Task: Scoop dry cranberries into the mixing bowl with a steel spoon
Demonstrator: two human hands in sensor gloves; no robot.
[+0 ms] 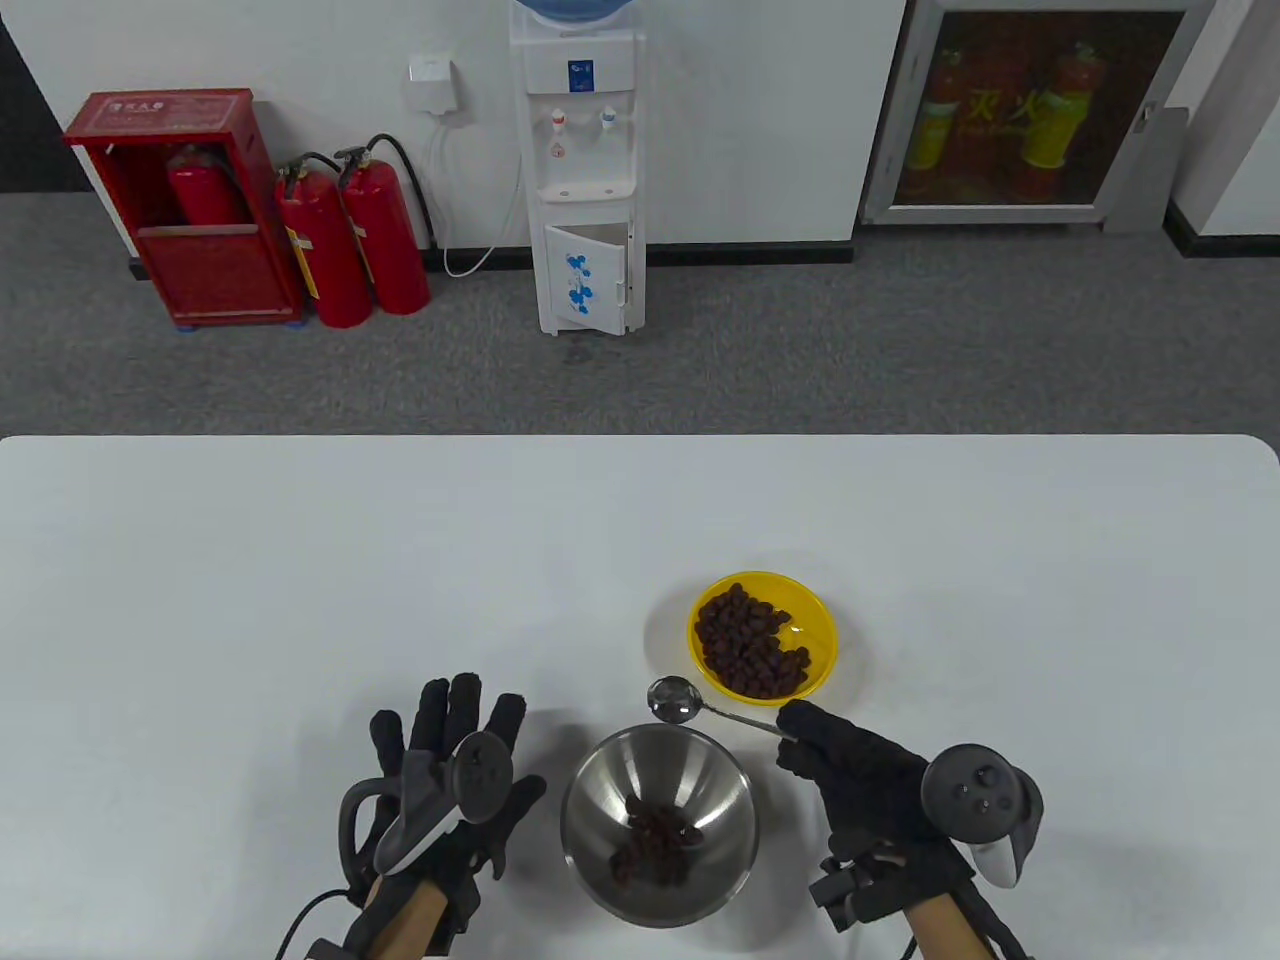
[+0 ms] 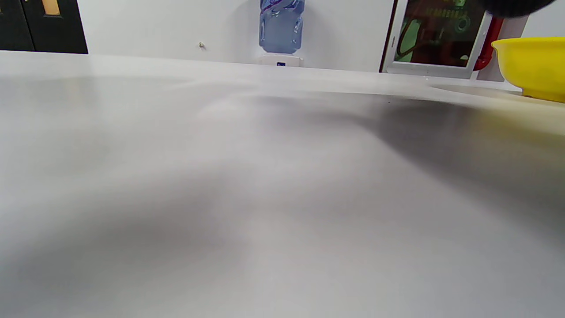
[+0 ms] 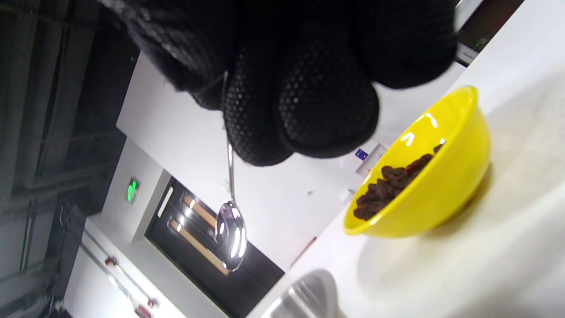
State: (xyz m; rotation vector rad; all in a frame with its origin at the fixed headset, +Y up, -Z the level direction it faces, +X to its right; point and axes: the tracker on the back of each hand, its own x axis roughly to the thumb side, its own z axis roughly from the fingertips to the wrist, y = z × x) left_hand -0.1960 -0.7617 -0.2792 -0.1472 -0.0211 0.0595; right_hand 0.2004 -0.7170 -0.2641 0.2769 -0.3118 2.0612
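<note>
My right hand (image 1: pixel 860 775) pinches the empty steel spoon (image 1: pixel 672 698) between the yellow bowl (image 1: pixel 815 610) of dried cranberries (image 1: pixel 748 640) and the mixing bowl (image 1: pixel 600 800) for another scoop, while my left hand (image 1: pixel 450 785) rests flat, fingers spread, holding nothing.

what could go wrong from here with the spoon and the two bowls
1. The right hand pinches the steel spoon only at the far end of its thin handle, so a loaded spoon may tip and spill.
2. The mixing bowl stands unheld; the left hand rests flat beside it, so a knock could slide it.
3. The yellow bowl is also unheld and could shift while scooping.
</note>
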